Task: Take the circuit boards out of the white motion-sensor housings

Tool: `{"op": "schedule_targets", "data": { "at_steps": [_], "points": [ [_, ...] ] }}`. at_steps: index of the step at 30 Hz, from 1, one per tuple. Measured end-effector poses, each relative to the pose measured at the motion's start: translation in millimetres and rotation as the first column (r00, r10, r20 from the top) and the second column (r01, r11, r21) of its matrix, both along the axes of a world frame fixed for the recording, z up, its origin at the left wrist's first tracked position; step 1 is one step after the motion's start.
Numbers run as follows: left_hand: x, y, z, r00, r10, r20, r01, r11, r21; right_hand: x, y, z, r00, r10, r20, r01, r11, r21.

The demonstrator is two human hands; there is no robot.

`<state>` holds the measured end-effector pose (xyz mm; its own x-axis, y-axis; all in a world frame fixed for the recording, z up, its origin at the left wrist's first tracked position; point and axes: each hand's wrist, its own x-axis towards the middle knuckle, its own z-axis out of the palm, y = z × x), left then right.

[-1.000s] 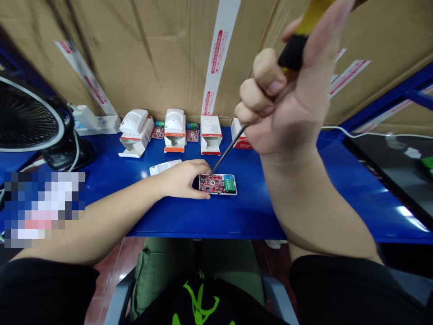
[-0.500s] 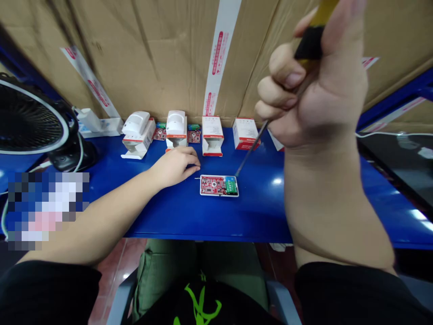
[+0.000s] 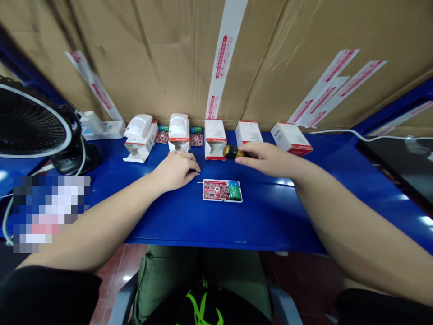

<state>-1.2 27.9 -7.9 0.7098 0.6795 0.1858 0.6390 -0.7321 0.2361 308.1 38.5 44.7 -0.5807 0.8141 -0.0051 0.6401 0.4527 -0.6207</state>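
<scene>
Two bare hands at a blue metal bench (image 3: 162, 225): left hand (image 3: 174, 171) curled, fingers down, any grip hidden, just left of a red circuit board (image 3: 214, 190) in an open white sensor housing (image 3: 223, 200); right hand (image 3: 267, 159) closed around a black-and-gold screwdriver (image 3: 232, 152), beyond the board and to its right.

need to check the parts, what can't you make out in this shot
All in the head view:
The right hand hides the screwdriver's shaft and tip.
The left hand's fingers partly hide a small dark thing, too small to identify.
A pixelated patch hides what lies beneath it.
The battery's label is too small to read.
</scene>
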Motion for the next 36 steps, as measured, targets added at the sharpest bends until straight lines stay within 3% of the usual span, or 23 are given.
{"op": "schedule_targets", "data": {
  "at_steps": [5, 8, 11, 13, 20, 22, 25, 29, 36],
  "points": [
    [3.5, -3.7, 4.2, 0.971, -0.053, 0.232, 0.045, 0.998, 0.04, 9.8, 0.7, -33.7, 0.986, -0.015, 0.167, -0.002, 0.995, 0.103],
    [7.1, -8.6, 7.4, 0.915, -0.21, 0.345, 0.211, 0.977, 0.035, 13.1, 2.3, -41.8, 0.97, 0.011, 0.244, -0.045, 0.99, 0.133],
    [10.5, -12.2, 6.0, 0.862, -0.37, 0.346, 0.386, 0.922, 0.025, 15.0, 3.2, -44.8, 0.962, 0.019, 0.271, -0.062, 0.986, 0.153],
    [12.5, -13.7, 3.1, 0.854, -0.407, 0.323, 0.426, 0.904, 0.011, 16.4, 2.6, -45.6, 0.961, 0.006, 0.277, -0.05, 0.987, 0.153],
    [17.9, -17.7, -3.8, 0.912, -0.336, 0.236, 0.359, 0.931, -0.061, 27.7, -2.0, -42.0, 0.97, -0.078, 0.229, 0.058, 0.994, 0.091],
    [19.3, -18.8, -3.6, 0.925, -0.311, 0.219, 0.335, 0.939, -0.081, 31.4, -5.1, -34.9, 0.981, -0.08, 0.178, 0.055, 0.989, 0.141],
    [21.6, -21.0, -2.2, 0.944, -0.269, 0.191, 0.29, 0.952, -0.094, 31.5, -15.8, -21.4, 0.998, -0.016, 0.062, -0.002, 0.962, 0.273],
    [24.1, -24.7, -0.1, 0.956, -0.237, 0.172, 0.253, 0.964, -0.078, 15.8, -37.5, -18.1, 0.97, 0.238, 0.037, -0.241, 0.955, 0.174],
    [24.5, -27.6, 2.0, 0.967, -0.208, 0.145, 0.222, 0.971, -0.09, -7.3, -54.5, -35.7, 0.968, 0.186, 0.169, -0.219, 0.954, 0.203]
  ]
}}
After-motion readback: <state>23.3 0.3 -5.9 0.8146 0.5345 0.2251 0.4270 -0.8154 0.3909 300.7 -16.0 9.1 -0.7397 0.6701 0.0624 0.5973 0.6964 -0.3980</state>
